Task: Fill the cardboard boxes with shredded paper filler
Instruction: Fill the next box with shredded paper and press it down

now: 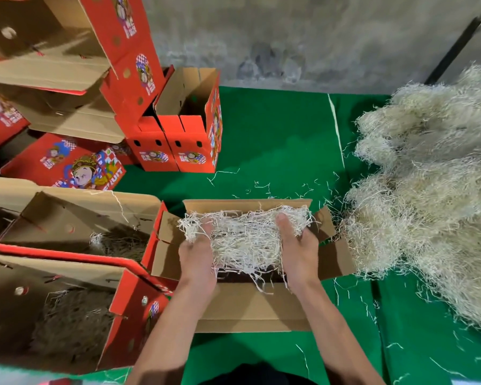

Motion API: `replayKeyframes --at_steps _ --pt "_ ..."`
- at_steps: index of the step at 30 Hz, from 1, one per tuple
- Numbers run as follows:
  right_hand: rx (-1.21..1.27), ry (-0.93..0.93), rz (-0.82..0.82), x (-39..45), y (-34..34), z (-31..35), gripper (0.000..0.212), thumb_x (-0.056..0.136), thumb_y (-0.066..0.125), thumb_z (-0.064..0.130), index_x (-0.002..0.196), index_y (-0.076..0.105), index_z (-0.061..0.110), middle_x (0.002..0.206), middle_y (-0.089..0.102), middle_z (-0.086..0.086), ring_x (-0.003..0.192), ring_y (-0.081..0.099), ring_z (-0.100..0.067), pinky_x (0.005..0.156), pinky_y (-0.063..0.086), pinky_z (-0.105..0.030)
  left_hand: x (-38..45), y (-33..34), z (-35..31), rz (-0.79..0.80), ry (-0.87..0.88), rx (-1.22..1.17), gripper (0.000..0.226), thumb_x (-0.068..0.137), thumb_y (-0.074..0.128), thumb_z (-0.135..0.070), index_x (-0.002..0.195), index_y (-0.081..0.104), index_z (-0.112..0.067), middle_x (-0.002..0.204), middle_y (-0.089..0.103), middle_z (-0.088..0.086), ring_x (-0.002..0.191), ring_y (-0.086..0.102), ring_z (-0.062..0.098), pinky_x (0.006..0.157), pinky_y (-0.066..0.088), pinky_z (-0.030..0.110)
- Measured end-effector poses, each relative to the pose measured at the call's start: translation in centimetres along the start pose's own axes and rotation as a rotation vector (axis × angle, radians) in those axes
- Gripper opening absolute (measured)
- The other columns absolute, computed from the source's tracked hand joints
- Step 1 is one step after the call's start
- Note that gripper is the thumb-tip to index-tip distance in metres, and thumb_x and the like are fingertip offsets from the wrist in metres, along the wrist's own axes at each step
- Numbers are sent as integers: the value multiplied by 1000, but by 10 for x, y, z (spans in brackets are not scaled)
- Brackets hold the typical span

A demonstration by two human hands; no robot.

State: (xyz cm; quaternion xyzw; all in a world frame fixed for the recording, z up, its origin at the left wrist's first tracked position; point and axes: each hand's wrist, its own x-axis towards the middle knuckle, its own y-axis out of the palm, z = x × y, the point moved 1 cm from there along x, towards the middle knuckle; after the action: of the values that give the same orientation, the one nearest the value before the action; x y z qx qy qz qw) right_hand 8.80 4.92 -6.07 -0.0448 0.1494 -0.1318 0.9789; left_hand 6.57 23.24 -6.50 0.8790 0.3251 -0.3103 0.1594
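Note:
An open cardboard box (250, 309) lies on the green cloth in front of me, flaps spread out. Over its opening I hold a wad of pale shredded paper (245, 237) between both hands. My left hand (196, 254) grips the wad's left end, and my right hand (297, 245) grips its right end, thumb on top. The box's inside under the wad is mostly hidden. A large heap of shredded paper (428, 195) lies on the right.
Two open red boxes (75, 295) holding shredded paper stand at the left. More red printed boxes (189, 134) are stacked behind them and at the back. Loose shreds lie scattered on the green cloth (275, 140). A grey wall (303, 37) stands behind.

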Motion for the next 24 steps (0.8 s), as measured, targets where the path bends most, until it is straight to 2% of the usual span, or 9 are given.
replayKeyframes --at_steps 1,5,8,13,14,15,19,22,24 --pt "1 -16 -11 -4 6 -1 54 85 58 73 79 50 20 98 63 -3 70 60 9 71 45 -22 -2 3 2 -4 46 37 54 96 57 -51 139 33 -28 133 44 -6 119 43 17 116 29 44" --pt "-56 -105 32 -10 13 2 59 91 48 73 72 46 17 46 43 7 41 37 -6 44 39 -23 -15 16 1 134 35 132 65 86 62 -66 138 47 -30 108 52 -16 108 51 17 105 39 43" --pt "4 -46 -76 2 -4 2 53 92 56 65 75 46 16 47 46 12 41 38 -3 49 39 -21 -1 4 -15 113 -36 -4 64 87 68 -56 141 50 -28 145 50 -2 129 49 27 110 38 48" --pt "-48 -151 -17 -11 13 1 48 98 54 56 70 43 19 52 40 11 49 33 -6 52 37 -26 -13 8 -16 120 -8 88 78 77 70 -67 128 55 -10 89 51 -16 88 47 8 103 44 45" --pt "-58 -182 6 -10 11 3 46 99 53 53 70 46 18 50 40 10 47 33 -6 49 35 -24 -12 6 -13 156 -40 111 78 74 70 -70 128 57 -15 122 40 15 120 31 35 106 43 49" --pt "-40 -175 -5 -5 6 3 42 99 54 51 75 52 16 48 41 10 44 33 -6 46 34 -23 -8 0 -12 160 -59 107 73 77 69 -69 129 58 -19 112 70 8 104 67 27 104 45 50" --pt "3 -120 -64 5 -8 -1 46 99 54 47 107 55 2 48 37 12 44 31 -7 47 42 -34 8 -19 -19 2 -40 20 46 92 59 -51 124 55 -18 92 52 -3 86 53 20 78 49 39" --pt "-36 -153 -61 2 -10 2 56 99 49 55 112 59 2 65 64 0 59 59 -15 78 56 -44 -3 -15 -23 26 20 98 74 71 67 -79 120 48 -26 87 50 -8 67 49 12 68 44 30" --pt "-72 -105 -22 4 -16 3 79 95 45 68 143 48 5 130 65 2 125 57 -15 114 39 -37 -13 -20 -28 71 127 347 85 78 67 -73 142 37 -26 112 57 -11 96 66 21 90 52 35"
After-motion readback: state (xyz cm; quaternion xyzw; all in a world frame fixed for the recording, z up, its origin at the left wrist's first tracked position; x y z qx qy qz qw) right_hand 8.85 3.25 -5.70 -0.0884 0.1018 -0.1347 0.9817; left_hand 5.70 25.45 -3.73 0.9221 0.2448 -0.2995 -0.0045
